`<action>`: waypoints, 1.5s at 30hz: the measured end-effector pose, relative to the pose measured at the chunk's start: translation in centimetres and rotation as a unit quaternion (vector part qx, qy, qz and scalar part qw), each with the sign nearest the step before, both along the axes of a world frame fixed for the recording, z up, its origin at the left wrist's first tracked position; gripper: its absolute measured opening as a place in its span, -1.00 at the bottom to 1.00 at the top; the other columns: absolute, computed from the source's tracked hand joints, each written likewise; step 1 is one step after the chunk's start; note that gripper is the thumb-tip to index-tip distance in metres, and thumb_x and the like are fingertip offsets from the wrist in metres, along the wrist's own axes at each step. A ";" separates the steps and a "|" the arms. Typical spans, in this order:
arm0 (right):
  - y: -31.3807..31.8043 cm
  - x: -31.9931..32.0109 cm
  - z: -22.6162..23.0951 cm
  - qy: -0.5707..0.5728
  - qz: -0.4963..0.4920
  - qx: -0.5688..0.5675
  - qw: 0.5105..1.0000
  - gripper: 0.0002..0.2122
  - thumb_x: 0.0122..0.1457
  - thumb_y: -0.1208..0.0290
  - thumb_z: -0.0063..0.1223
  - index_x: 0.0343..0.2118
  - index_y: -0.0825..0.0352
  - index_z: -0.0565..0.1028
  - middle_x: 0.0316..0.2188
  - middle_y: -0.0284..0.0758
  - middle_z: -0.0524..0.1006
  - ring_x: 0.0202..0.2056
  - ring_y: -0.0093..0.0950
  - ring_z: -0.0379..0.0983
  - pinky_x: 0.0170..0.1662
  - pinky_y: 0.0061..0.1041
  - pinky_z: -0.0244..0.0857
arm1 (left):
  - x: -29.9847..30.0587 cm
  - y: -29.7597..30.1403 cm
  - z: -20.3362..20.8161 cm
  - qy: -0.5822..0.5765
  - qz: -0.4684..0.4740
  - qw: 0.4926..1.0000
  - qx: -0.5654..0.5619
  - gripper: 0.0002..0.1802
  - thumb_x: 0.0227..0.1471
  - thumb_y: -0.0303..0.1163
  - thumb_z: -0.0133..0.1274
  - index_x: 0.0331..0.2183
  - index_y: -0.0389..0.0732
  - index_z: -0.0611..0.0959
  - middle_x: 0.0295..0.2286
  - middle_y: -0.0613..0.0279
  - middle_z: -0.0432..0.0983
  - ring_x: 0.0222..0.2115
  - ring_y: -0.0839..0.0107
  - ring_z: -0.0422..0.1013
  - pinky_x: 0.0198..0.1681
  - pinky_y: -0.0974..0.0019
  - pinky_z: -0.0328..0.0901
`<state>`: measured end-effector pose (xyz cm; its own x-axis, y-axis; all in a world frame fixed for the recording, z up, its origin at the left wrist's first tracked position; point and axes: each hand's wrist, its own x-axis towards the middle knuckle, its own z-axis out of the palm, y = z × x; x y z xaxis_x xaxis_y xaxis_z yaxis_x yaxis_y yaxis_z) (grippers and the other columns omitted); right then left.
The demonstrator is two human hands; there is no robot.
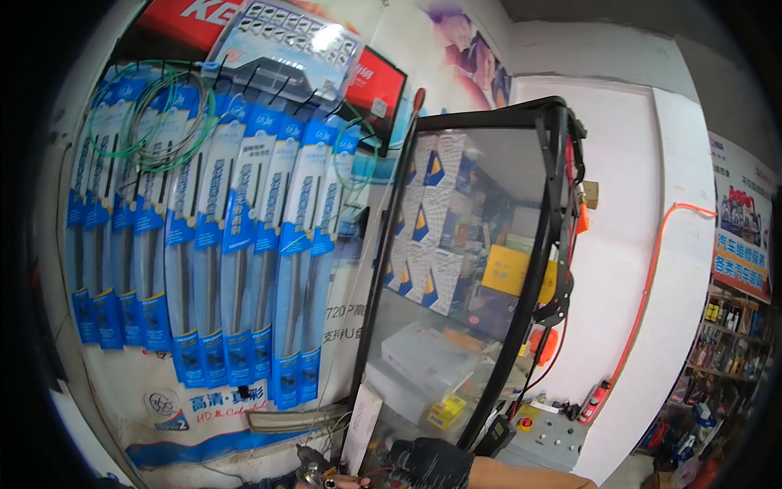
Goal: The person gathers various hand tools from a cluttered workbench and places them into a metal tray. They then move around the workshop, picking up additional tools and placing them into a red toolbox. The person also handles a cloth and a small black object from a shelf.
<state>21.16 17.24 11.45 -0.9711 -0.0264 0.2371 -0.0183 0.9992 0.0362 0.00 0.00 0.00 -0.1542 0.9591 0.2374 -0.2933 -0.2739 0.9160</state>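
At the lower edge my right hand (430, 463), in a black glove with pale streaks, reaches in from the right on a bare forearm. Its fingers point left and downward, and their tips are hidden. Just left of it, low in the picture, is what looks like part of my left hand (352, 482), mostly cut off by the edge. Small shiny metal parts (312, 473) lie against it; their kind cannot be made out. Close above both hands stands a black-framed glass panel (456, 359), tilted, with a white strip (362, 428) at its lower left corner.
Packaged wiper blades (216, 269) hang in a row on the left, with coiled green wire (175, 122) over them. Boxes (432, 220) show behind the glass. A grey control box (544, 436) with knobs stands right, beneath an orange hose (652, 269). Stocked shelves (725, 350) are far right.
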 end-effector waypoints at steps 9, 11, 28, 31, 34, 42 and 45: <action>0.7 -2.9 1.8 0.094 -0.071 0.013 0.993 -0.87 0.17 0.41 0.06 -0.27 0.29 0.56 -0.39 -0.22 0.56 -0.35 -0.25 0.53 -0.33 -0.31 0.42 | -1.4 1.1 -5.5 -0.010 0.044 0.998 0.042 -0.66 0.21 -0.17 0.16 -0.10 -0.21 0.70 -0.29 0.36 0.65 -0.53 0.69 0.27 -0.45 0.47 0.23; 1.1 -2.8 1.1 0.225 -0.162 -0.166 0.946 -0.87 0.25 0.38 0.04 -0.32 0.32 0.53 -0.49 -0.32 0.52 -0.45 -0.39 0.49 -0.39 -0.40 0.37 | -1.2 0.6 -6.2 -0.072 0.092 0.985 0.125 -0.66 0.20 -0.17 0.16 -0.11 -0.21 0.68 -0.32 0.35 0.65 -0.62 0.70 0.23 -0.56 0.47 0.14; 4.9 -9.8 -1.9 0.457 -0.088 -0.697 0.545 -0.90 0.26 0.42 0.09 -0.21 0.27 0.53 -0.50 -0.39 0.51 -0.58 -0.55 0.42 -0.48 -0.57 0.36 | -7.1 -8.5 -4.0 -0.177 0.391 0.903 -0.007 -0.74 0.26 -0.29 0.05 -0.41 -0.25 0.53 -0.65 0.25 0.43 -0.73 0.52 0.21 -0.67 0.44 0.11; 2.7 -11.7 -1.7 0.374 -0.036 -0.721 0.582 -0.86 0.23 0.52 0.08 -0.17 0.33 0.52 -0.46 -0.33 0.55 -0.56 -0.52 0.45 -0.46 -0.56 0.39 | -7.3 -8.8 -2.2 -0.154 0.389 0.907 0.040 -0.65 0.28 -0.20 0.02 -0.48 -0.21 0.46 -0.70 0.30 0.31 -0.74 0.52 0.15 -0.67 0.41 0.08; 0.7 -13.6 -1.5 0.279 0.015 -0.709 0.648 -0.68 0.19 0.54 0.15 0.01 0.38 0.47 -0.38 -0.29 0.59 -0.47 -0.51 0.50 -0.41 -0.55 0.42 | -7.4 -9.0 -0.5 -0.141 0.370 0.917 0.047 -0.61 0.28 -0.18 0.03 -0.52 -0.20 0.43 -0.72 0.30 0.27 -0.74 0.52 0.14 -0.67 0.40 0.04; -3.8 -19.1 -2.1 0.070 0.111 -0.293 0.947 -0.45 0.15 0.22 0.25 0.18 0.28 0.38 -0.16 -0.16 0.54 -0.05 -0.27 0.45 0.05 -0.32 0.35 | -7.4 -9.8 3.1 0.003 0.292 0.956 0.038 -0.53 0.24 -0.12 0.10 -0.58 -0.16 0.36 -0.71 0.41 0.16 -0.71 0.56 0.09 -0.64 0.42 0.00; -5.3 -20.6 -1.8 0.065 0.243 -0.102 0.962 -0.43 0.18 0.00 0.14 0.17 0.24 0.39 -0.08 -0.04 0.53 0.00 -0.06 0.42 0.09 -0.21 0.30 | -7.0 -10.1 4.1 0.029 0.282 0.959 0.000 -0.52 0.22 -0.10 0.12 -0.60 -0.15 0.38 -0.70 0.42 0.19 -0.70 0.59 0.11 -0.64 0.44 0.02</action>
<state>0.55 11.91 9.68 -0.8172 -0.4105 0.4047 -0.4943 0.8601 -0.1257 -6.96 -10.08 4.12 -0.6352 0.7266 0.2617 -0.0465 -0.3742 0.9262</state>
